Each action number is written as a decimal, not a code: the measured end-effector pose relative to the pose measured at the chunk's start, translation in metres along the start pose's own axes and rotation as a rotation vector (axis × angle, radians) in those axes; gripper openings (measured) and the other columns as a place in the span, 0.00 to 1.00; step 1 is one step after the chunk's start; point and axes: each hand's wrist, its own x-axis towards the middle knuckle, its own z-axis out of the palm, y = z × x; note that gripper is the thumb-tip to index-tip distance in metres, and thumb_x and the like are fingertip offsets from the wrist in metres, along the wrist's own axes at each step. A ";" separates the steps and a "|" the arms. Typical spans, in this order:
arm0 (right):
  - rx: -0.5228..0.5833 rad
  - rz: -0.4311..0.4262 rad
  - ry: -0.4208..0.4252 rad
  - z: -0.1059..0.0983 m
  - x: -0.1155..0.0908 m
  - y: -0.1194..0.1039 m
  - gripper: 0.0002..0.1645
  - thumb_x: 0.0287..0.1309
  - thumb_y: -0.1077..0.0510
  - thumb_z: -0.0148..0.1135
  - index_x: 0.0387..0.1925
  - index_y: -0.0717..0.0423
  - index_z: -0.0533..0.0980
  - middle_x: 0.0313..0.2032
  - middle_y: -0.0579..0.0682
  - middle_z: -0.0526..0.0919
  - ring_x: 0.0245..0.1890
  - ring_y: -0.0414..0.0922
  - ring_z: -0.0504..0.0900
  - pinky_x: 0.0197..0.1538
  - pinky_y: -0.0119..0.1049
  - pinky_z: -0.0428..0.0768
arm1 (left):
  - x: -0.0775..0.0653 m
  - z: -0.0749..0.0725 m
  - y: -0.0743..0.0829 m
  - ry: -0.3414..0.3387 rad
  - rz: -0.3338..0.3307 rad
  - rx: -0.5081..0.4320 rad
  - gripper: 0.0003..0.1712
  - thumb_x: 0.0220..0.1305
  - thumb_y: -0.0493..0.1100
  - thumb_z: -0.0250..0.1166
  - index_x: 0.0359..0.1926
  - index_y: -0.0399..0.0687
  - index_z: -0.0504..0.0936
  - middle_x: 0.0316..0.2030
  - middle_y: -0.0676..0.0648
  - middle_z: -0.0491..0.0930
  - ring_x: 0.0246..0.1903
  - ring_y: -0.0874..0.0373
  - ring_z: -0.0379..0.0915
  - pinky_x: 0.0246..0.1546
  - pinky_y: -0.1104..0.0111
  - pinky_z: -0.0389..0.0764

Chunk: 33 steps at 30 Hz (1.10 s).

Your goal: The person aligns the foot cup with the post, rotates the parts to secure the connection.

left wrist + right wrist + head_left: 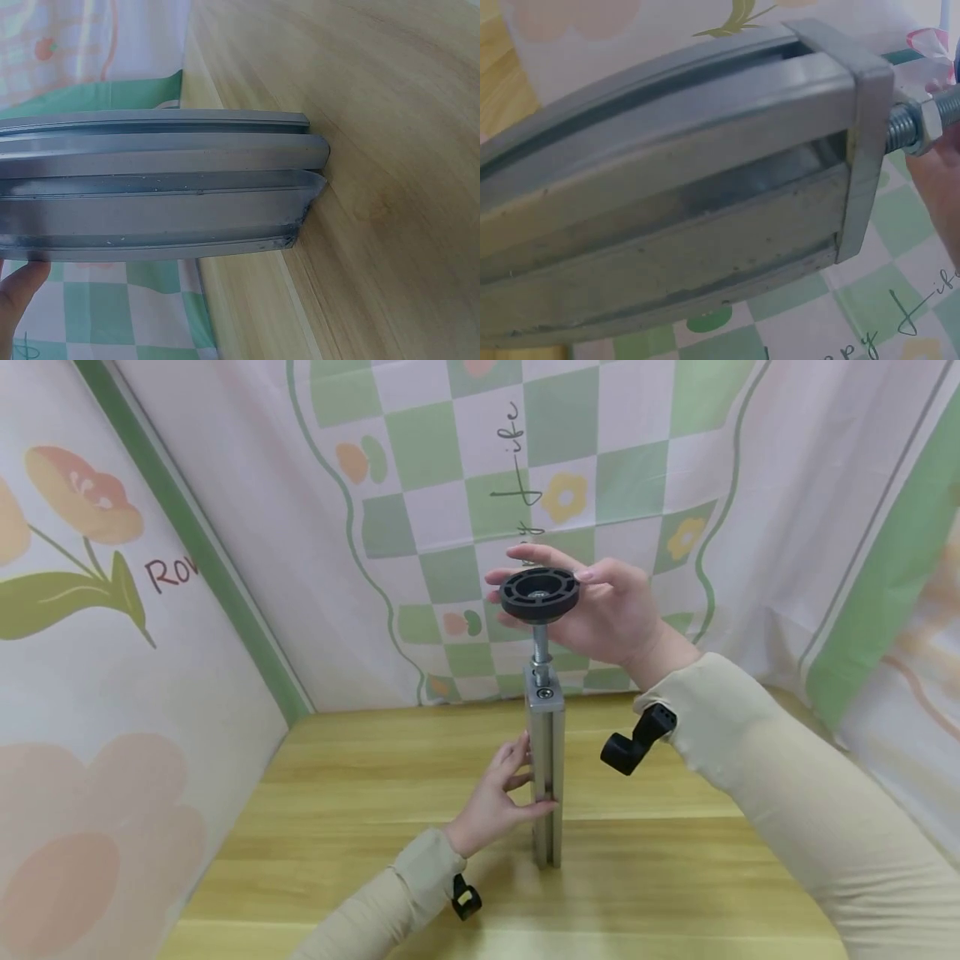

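Observation:
An upright slotted aluminium profile [547, 760] stands on the table, its lower end against the wood in the left wrist view [172, 217]. My left hand [495, 802] grips it about midway, thumb across the front slot and fingers at the left side. A metal end plate [866, 142] caps the top. From it rises a threaded rod [541, 643] with a nut [931, 118], bearing a round black levelling foot [540, 606]. Around that foot my right hand [607, 610] spreads extended fingers behind it, the thumb touching its right rim.
The wooden tabletop [360, 760] runs back to a checked curtain [420, 518], with a flowered curtain [90, 710] on the left. Black wrist mounts hang at the right sleeve [735, 735] and left sleeve [397, 885].

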 end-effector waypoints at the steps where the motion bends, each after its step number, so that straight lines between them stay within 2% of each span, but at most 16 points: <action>1: 0.037 -0.001 -0.033 0.000 0.000 0.000 0.31 0.50 0.61 0.50 0.60 0.59 0.65 0.58 0.61 0.69 0.59 0.54 0.68 0.66 0.42 0.65 | 0.000 0.000 0.000 -0.001 0.002 0.002 0.69 0.49 0.26 0.70 0.71 0.81 0.34 0.60 0.33 0.59 0.54 0.41 0.68 0.53 0.65 0.79; 4: 0.089 -0.016 -0.094 -0.001 0.000 0.001 0.31 0.49 0.63 0.49 0.59 0.61 0.67 0.58 0.63 0.69 0.60 0.56 0.67 0.68 0.43 0.63 | 0.001 0.000 0.001 0.002 0.003 0.001 0.69 0.49 0.26 0.70 0.71 0.82 0.34 0.60 0.33 0.59 0.54 0.41 0.68 0.53 0.65 0.79; 7: 0.095 -0.037 -0.129 -0.002 0.000 0.002 0.30 0.50 0.65 0.48 0.59 0.60 0.67 0.58 0.63 0.68 0.60 0.57 0.67 0.68 0.42 0.63 | 0.002 0.000 0.002 0.005 0.008 -0.001 0.70 0.48 0.25 0.70 0.70 0.84 0.34 0.60 0.33 0.59 0.53 0.41 0.68 0.53 0.64 0.79; 12: 0.015 -0.078 -0.153 -0.005 -0.003 0.002 0.29 0.56 0.65 0.47 0.61 0.58 0.66 0.59 0.62 0.65 0.61 0.55 0.66 0.68 0.38 0.64 | 0.002 -0.001 0.002 0.002 0.011 -0.008 0.69 0.48 0.26 0.70 0.70 0.83 0.34 0.60 0.33 0.59 0.54 0.41 0.68 0.53 0.65 0.79; 15: -0.053 -0.094 -0.116 -0.005 -0.005 0.002 0.27 0.58 0.64 0.50 0.61 0.56 0.66 0.59 0.60 0.66 0.60 0.52 0.66 0.66 0.36 0.66 | 0.002 0.000 0.001 -0.001 0.014 -0.009 0.69 0.49 0.26 0.70 0.71 0.81 0.34 0.59 0.33 0.59 0.54 0.42 0.68 0.53 0.66 0.79; 20: -0.143 -0.124 -0.039 -0.003 -0.008 0.003 0.26 0.57 0.63 0.57 0.58 0.56 0.67 0.57 0.57 0.70 0.59 0.50 0.69 0.64 0.35 0.70 | 0.002 0.000 0.001 0.001 0.016 -0.007 0.70 0.48 0.25 0.70 0.69 0.85 0.35 0.59 0.32 0.59 0.53 0.42 0.68 0.53 0.65 0.79; 24: -0.222 -0.163 0.028 0.002 -0.009 0.004 0.24 0.57 0.64 0.59 0.56 0.55 0.68 0.55 0.55 0.72 0.56 0.48 0.72 0.61 0.34 0.73 | 0.001 0.001 0.000 -0.001 0.017 -0.009 0.69 0.48 0.25 0.70 0.70 0.83 0.34 0.59 0.33 0.59 0.54 0.43 0.68 0.53 0.64 0.79; 30: -0.348 -0.210 0.112 0.009 -0.011 0.004 0.22 0.57 0.64 0.61 0.53 0.53 0.70 0.52 0.52 0.73 0.53 0.47 0.74 0.57 0.33 0.76 | 0.001 0.000 0.001 0.002 0.016 -0.012 0.69 0.49 0.26 0.70 0.71 0.80 0.35 0.59 0.33 0.60 0.54 0.43 0.68 0.53 0.64 0.79; 33: -0.396 -0.221 0.169 0.014 -0.012 0.004 0.22 0.56 0.69 0.57 0.52 0.53 0.70 0.50 0.52 0.73 0.52 0.47 0.75 0.56 0.33 0.77 | 0.000 0.000 0.002 -0.001 0.018 -0.009 0.69 0.48 0.26 0.70 0.71 0.81 0.34 0.59 0.33 0.60 0.54 0.42 0.68 0.54 0.64 0.79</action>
